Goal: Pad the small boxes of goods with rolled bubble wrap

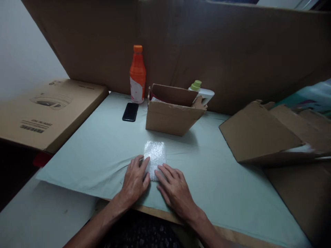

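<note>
Shiny, bubbly plastic is seen as a flat packet (156, 153) on the pale green cloth (219, 186), flanked by the fingertips of the left hand (134, 177) and the right hand (176, 184). The fingers of both are slightly parted and rested on its near sides, clamped on nothing; whether anything is enclosed cannot be told through the glare. The step in hand is judged to be steadying or smoothing; for lifting, a firmer two-sided grip would be needed. Beyond the fingertips, forward reach is obstructed by an open carton (170, 119), backed by a green-capped white bottle (205, 93). Ahead of the left fingers, a phone (130, 112) and an orange bottle (138, 75) are placed; well right of the right fingers, a larger carton (261, 134) is set.
</note>
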Tool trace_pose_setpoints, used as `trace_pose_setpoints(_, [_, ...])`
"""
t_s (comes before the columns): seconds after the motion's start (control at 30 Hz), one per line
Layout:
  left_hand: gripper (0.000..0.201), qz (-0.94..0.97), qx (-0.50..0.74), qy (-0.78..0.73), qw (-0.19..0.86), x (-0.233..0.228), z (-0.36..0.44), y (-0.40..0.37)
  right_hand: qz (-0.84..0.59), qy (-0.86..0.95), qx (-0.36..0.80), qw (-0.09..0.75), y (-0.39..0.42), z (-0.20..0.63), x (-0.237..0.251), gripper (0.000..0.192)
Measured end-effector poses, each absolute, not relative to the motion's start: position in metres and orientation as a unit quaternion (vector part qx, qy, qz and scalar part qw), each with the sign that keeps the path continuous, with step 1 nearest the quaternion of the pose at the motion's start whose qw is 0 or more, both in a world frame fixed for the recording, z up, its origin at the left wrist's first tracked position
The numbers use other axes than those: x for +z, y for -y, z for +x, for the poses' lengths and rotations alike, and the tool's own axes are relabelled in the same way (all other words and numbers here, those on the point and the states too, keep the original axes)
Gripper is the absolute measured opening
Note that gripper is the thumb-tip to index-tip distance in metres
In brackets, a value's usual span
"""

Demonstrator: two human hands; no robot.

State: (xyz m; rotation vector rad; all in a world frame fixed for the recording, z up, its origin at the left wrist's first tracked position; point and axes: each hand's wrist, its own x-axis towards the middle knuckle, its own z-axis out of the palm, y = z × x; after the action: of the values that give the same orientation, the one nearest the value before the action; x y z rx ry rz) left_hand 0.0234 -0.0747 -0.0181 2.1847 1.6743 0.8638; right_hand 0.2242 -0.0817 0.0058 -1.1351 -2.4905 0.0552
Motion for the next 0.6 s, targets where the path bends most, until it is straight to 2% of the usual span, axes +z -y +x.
trace_pose_setpoints(0.07, [0.046, 0.767, 0.319, -0.539, 0.14, -0.014, 0.016, 0.08, -0.411, 0.888, 0.068, 0.194, 0.077, 0.223, 0.006, 0.034])
trace_pose_setpoints(0.23, [0.048, 0.796, 0.277, -0.465, 0.27, -0.005, 0.003, 0.098, -0.458, 0.834, 0.257, 0.171, 0.084, 0.233, 0.016, 0.031])
trace_pose_setpoints(0.3, [0.046, 0.794, 0.263, -0.484, 0.258, -0.005, 0.006, 0.095, -0.483, 0.821, 0.254, 0.168, 0.087, 0.236, 0.019, 0.029])
trace_pose_setpoints(0.4, [0.044, 0.79, 0.246, -0.529, 0.189, -0.009, 0.016, 0.077, -0.519, 0.818, 0.177, 0.175, 0.08, 0.236, 0.019, 0.031])
trace_pose_setpoints(0.53, [0.041, 0.779, 0.216, -0.571, 0.146, -0.011, 0.026, 0.053, -0.559, 0.807, 0.133, 0.137, 0.057, 0.229, 0.014, 0.061])
trace_pose_setpoints(0.6, [0.04, 0.774, 0.224, -0.573, 0.151, -0.012, 0.025, 0.052, -0.564, 0.804, 0.148, 0.118, 0.05, 0.227, 0.011, 0.052])
